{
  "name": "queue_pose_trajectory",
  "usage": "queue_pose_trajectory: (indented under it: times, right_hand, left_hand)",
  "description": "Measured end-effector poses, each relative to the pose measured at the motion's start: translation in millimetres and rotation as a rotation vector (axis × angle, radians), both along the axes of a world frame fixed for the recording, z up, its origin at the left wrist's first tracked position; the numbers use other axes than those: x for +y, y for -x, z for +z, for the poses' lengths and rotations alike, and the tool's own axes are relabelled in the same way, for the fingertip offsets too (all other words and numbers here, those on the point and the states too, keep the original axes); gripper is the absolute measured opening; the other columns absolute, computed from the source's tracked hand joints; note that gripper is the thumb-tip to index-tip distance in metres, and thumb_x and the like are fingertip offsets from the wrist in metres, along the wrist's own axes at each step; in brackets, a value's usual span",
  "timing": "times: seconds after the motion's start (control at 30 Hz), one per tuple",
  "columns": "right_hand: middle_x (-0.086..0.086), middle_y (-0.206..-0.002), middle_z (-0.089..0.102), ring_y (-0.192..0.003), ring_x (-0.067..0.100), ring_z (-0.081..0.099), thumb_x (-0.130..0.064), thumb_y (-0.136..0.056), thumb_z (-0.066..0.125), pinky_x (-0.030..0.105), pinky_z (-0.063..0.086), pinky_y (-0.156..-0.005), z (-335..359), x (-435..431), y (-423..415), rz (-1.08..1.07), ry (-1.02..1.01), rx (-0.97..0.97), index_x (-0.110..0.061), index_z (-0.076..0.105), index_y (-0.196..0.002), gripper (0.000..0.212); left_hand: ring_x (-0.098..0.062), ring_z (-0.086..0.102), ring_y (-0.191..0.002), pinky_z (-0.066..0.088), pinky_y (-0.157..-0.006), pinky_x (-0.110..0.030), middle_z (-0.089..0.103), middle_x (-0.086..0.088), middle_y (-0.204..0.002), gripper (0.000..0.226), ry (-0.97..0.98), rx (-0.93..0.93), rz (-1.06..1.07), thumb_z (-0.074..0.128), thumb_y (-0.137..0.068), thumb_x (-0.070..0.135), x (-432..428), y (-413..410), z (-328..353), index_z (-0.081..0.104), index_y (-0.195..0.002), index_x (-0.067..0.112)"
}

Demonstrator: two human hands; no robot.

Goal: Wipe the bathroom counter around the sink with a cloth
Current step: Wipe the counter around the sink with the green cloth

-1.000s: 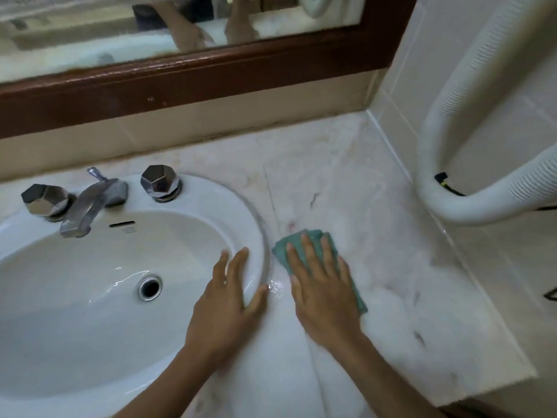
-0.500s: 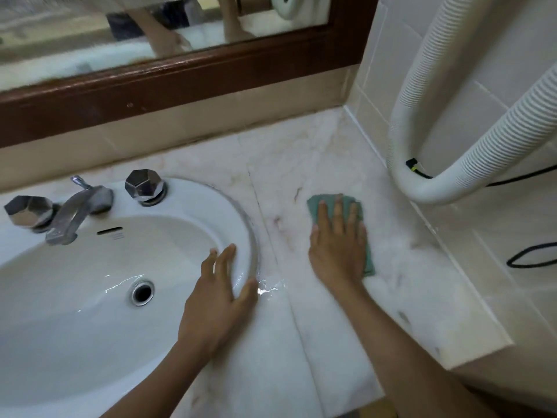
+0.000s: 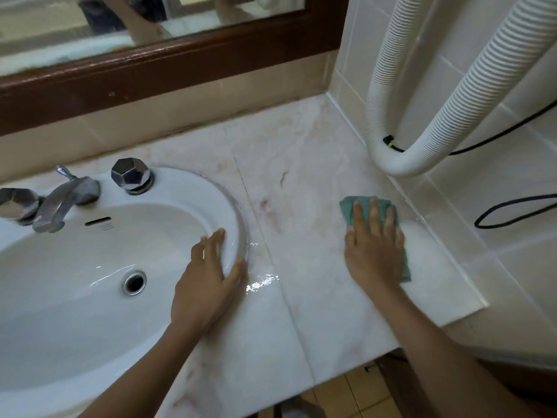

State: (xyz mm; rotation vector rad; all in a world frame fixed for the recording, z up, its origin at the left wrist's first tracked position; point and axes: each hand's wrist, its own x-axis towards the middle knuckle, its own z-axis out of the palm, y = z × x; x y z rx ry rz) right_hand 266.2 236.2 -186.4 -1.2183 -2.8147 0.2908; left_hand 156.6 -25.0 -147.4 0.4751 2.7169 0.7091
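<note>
A green cloth point(image 3: 349, 208) lies flat on the pale marble counter point(image 3: 301, 206), close to the right-hand tiled wall. My right hand point(image 3: 373, 248) presses down on it with straight, spread fingers and covers most of it. My left hand point(image 3: 208, 279) rests flat on the right rim of the white sink point(image 3: 168, 191), fingers straight, thumb on the counter. A small wet patch point(image 3: 262, 280) shines on the counter just right of that hand.
A chrome faucet point(image 3: 60, 203) and two faceted knobs point(image 3: 129, 175) stand at the sink's back. A white ribbed hose point(image 3: 401, 164) loops down the right wall above the counter, with black cables point(image 3: 512, 211) beside it. A wood-framed mirror point(image 3: 168, 61) runs along the back.
My right hand has slid the cloth to the right, from beside the sink rim to near the tiled wall. The left hand stays on the sink rim.
</note>
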Motion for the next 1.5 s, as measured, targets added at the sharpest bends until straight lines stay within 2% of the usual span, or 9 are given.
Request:
queue_pose_trajectory:
  times: [0.1, 0.23, 0.37, 0.57, 0.77, 0.97, 1.1, 1.33, 1.5]
  right_hand:
    - [0.013, -0.155, 0.03, -0.143, 0.039, 0.023, -0.035, -0.09, 0.031, 0.053, 0.028, -0.108, 3, -61, 23, -0.087, 0.023, 0.097, -0.017, 0.041, -0.144, 0.058]
    - [0.005, -0.161, 0.014, -0.148, 0.031, 0.007, -0.039, -0.094, 0.031, 0.052, 0.017, -0.112, 7, -155, -25, 0.329, 0.041, 0.059, -0.024, 0.024, -0.151, 0.06]
    - [-0.006, -0.162, 0.006, -0.149, 0.022, 0.003, -0.043, -0.094, 0.033, 0.046, 0.016, -0.113, 6, -123, -80, 0.551, 0.028, 0.001, -0.035, 0.016, -0.152, 0.061]
    - [-0.003, -0.161, 0.01, -0.148, 0.025, 0.006, -0.047, -0.094, 0.015, 0.049, 0.02, -0.115, 4, -61, -43, 0.237, 0.03, -0.049, -0.032, 0.014, -0.152, 0.06]
    - [0.008, -0.161, 0.013, -0.148, 0.032, 0.007, -0.041, -0.093, 0.016, 0.051, 0.012, -0.115, 11, -147, -9, 0.008, 0.101, 0.019, -0.022, 0.025, -0.151, 0.062]
    - [0.007, -0.158, 0.025, -0.145, 0.032, 0.021, -0.038, -0.091, 0.03, 0.05, 0.019, -0.108, 12, -253, -57, 0.357, 0.084, 0.008, -0.021, 0.033, -0.148, 0.059]
    - [-0.009, -0.16, 0.012, -0.148, 0.017, 0.009, -0.043, -0.094, 0.024, 0.041, 0.02, -0.111, 5, -210, -90, 0.604, 0.019, -0.046, -0.036, 0.02, -0.151, 0.057]
    - [-0.004, -0.161, -0.008, -0.148, 0.023, -0.009, -0.043, -0.1, 0.018, 0.044, 0.002, -0.119, 24, -246, -44, 0.058, 0.176, -0.042, -0.032, 0.002, -0.153, 0.056]
    - [0.002, -0.161, -0.009, -0.148, 0.027, -0.01, -0.04, -0.099, 0.021, 0.045, -0.002, -0.118, 22, -388, -45, 0.088, 0.168, 0.005, -0.026, -0.001, -0.153, 0.06]
  left_hand:
    - [-0.024, 0.048, -0.127, 0.041, -0.091, -0.039, 0.025, 0.008, -0.155, 0.065, -0.022, -0.014, 0.013, 0.044, -0.088, 0.064, -2, -1, 1, 0.018, -0.145, 0.047]
    - [-0.021, 0.051, -0.122, 0.04, -0.087, -0.035, 0.033, 0.012, -0.148, 0.062, -0.056, -0.018, 0.03, 0.047, -0.087, 0.063, -5, -2, 3, 0.021, -0.142, 0.051]
    - [-0.021, 0.053, -0.119, 0.04, -0.085, -0.035, 0.038, 0.012, -0.145, 0.06, -0.062, -0.016, 0.04, 0.047, -0.086, 0.064, -7, -5, 2, 0.023, -0.139, 0.053]
    - [-0.024, 0.055, -0.118, 0.04, -0.087, -0.038, 0.04, 0.009, -0.147, 0.063, 0.003, -0.03, 0.008, 0.045, -0.088, 0.06, -14, -11, 0, 0.018, -0.144, 0.05]
    - [-0.022, 0.054, -0.119, 0.042, -0.089, -0.037, 0.047, 0.011, -0.143, 0.06, 0.131, 0.041, -0.044, 0.036, -0.092, 0.059, -56, -33, -6, 0.022, -0.147, 0.041]
    - [-0.026, 0.059, -0.103, 0.041, -0.085, -0.037, 0.063, 0.0, -0.12, 0.062, 0.171, 0.2, -0.092, 0.023, -0.088, 0.062, -116, -55, -7, 0.048, -0.134, 0.028]
    - [-0.022, 0.053, -0.12, 0.033, -0.099, -0.038, 0.061, 0.005, -0.126, 0.064, 0.139, 0.272, -0.049, 0.025, -0.084, 0.061, -197, -66, -13, 0.053, -0.132, 0.03]
    - [-0.004, 0.006, -0.147, 0.024, -0.108, -0.04, 0.013, 0.021, -0.158, 0.064, 0.092, 0.3, -0.074, 0.022, -0.085, 0.063, -315, -84, -17, 0.028, -0.146, 0.044]
    - [-0.018, 0.031, -0.14, 0.036, -0.097, -0.049, 0.03, 0.005, -0.156, 0.058, -0.069, 0.299, 0.213, 0.04, -0.086, 0.053, -406, -115, -29, 0.049, -0.137, 0.026]
